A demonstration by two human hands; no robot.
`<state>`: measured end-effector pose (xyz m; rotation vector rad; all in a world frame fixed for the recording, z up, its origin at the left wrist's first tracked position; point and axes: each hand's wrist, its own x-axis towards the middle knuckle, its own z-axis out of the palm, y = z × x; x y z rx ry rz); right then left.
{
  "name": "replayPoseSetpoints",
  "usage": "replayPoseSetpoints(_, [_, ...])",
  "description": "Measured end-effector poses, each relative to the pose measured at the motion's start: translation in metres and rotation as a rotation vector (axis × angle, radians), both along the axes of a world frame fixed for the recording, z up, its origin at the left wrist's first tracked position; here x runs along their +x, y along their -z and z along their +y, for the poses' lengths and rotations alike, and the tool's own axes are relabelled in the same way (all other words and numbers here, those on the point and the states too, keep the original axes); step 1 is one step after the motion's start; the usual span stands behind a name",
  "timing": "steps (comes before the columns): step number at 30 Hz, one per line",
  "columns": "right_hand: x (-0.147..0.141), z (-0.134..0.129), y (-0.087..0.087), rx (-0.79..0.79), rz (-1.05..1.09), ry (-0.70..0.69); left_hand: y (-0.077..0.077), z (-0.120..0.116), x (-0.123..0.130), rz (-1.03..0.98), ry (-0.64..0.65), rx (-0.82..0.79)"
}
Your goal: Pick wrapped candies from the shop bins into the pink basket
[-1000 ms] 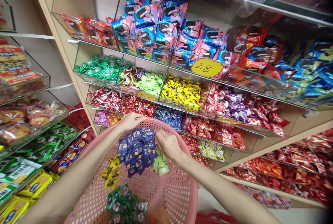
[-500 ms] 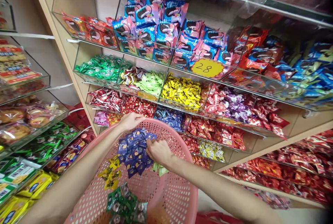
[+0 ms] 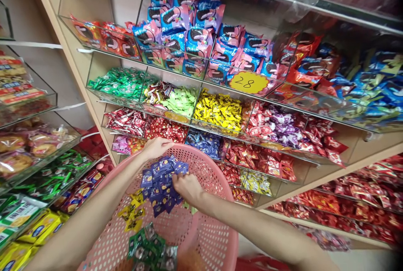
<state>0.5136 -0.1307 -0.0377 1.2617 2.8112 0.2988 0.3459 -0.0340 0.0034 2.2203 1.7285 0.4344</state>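
A pink perforated plastic basket (image 3: 217, 241) is in front of me, tilted toward the shelves. My left hand (image 3: 158, 147) is closed on its far rim. Inside, a pile of purple-blue wrapped candies (image 3: 161, 187) lies against the far wall. My right hand (image 3: 188, 187) reaches in from the right, its fingers curled and pressed at the right side of that pile. What lies under the fingertips is partly hidden. Yellow wrapped candies (image 3: 132, 211) lie at the left of the basket, and green wrapped candies (image 3: 146, 243) sit nearer to me. A few light-green ones show beneath my right wrist.
Clear-fronted shelf bins rise ahead, holding blue-and-pink cookie packs (image 3: 174, 19), green candies (image 3: 118, 84), yellow candies (image 3: 218, 111) and blue candies (image 3: 204, 143). A yellow price tag (image 3: 245, 81) reads 28. More bins with packaged cakes (image 3: 14, 147) stand at the left.
My right hand has shifted slightly left over the purple-blue candies, covering more of the light-green ones. The left hand keeps its hold on the rim. The view has drifted slightly.
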Motion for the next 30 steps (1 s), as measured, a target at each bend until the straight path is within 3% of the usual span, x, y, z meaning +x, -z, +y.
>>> replayPoseSetpoints(9, [0.004, -0.005, -0.009, -0.062, -0.033, 0.07, 0.004, 0.003, 0.0, 0.003, 0.037, -0.006])
replayPoseSetpoints(14, [0.024, -0.009, -0.036, -0.059, -0.019, 0.226, 0.008, 0.004, -0.006, -0.008, 0.001, -0.032])
replayPoseSetpoints(18, [0.064, -0.008, -0.057, 0.033, 0.184, 0.4, 0.01, 0.006, -0.009, -0.005, -0.001, -0.031])
replayPoseSetpoints(20, [0.085, -0.008, -0.054, 0.075, 0.353, 0.414, 0.01, 0.007, -0.01, -0.003, -0.001, -0.038])
replayPoseSetpoints(25, [0.113, -0.019, -0.024, 0.088, 0.693, 0.371, 0.013, 0.009, -0.007, 0.019, -0.018, -0.067])
replayPoseSetpoints(27, [0.113, -0.025, -0.018, 0.083, 0.684, 0.362, 0.015, 0.01, -0.005, 0.032, -0.009, -0.081])
replayPoseSetpoints(30, [0.104, -0.036, -0.02, 0.014, 0.445, 0.275, 0.015, 0.012, 0.002, 0.035, 0.017, -0.079])
